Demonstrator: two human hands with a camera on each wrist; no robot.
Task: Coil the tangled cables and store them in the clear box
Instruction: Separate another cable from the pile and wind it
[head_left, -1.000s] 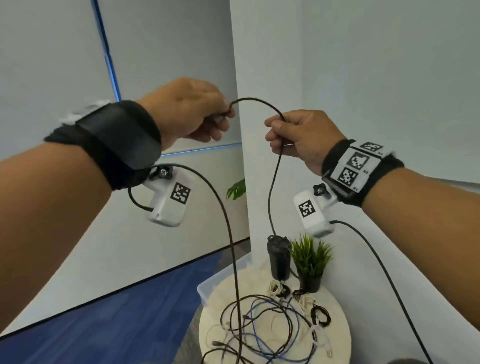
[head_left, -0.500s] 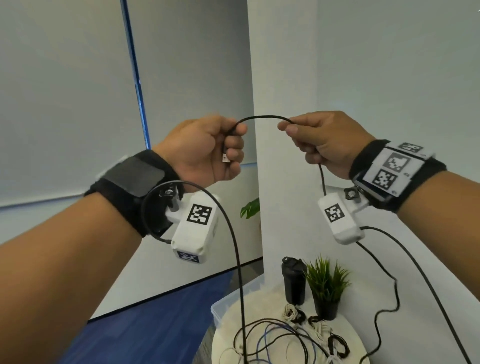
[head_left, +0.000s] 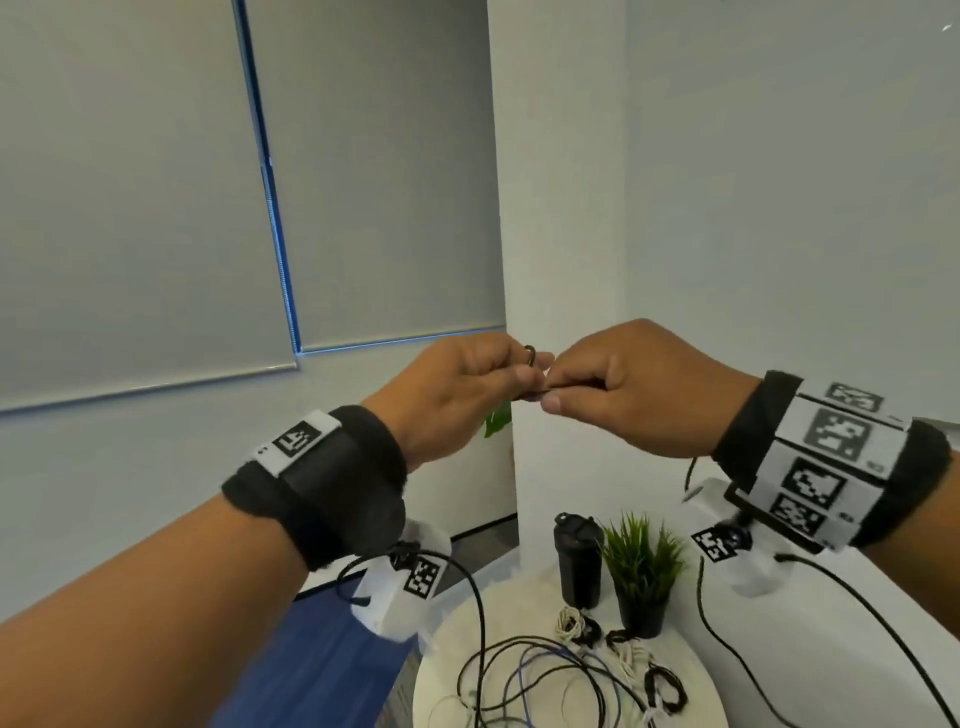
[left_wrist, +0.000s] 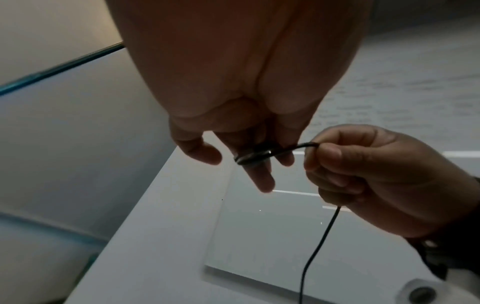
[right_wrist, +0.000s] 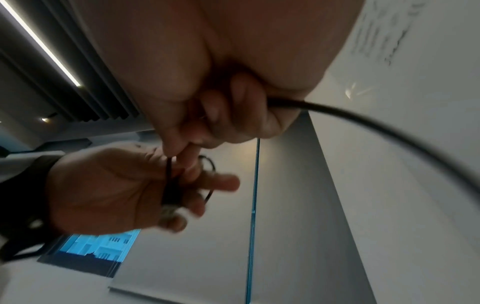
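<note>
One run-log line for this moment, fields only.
step: coiling black cable | left hand: holds small coil | right hand: pinches cable, feeding it | rest: cables loose on round table

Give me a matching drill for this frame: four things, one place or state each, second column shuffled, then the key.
Things:
1. left hand
2. right hand
3. black bottle
4. potted plant

Places or states:
A. stands upright on the round table, left of its neighbour
B. green, in a black pot on the table
C. has the black cable looped around its fingers
D. pinches the cable, which hangs down below it

Pairs: 1-C, 2-D, 3-A, 4-B
</note>
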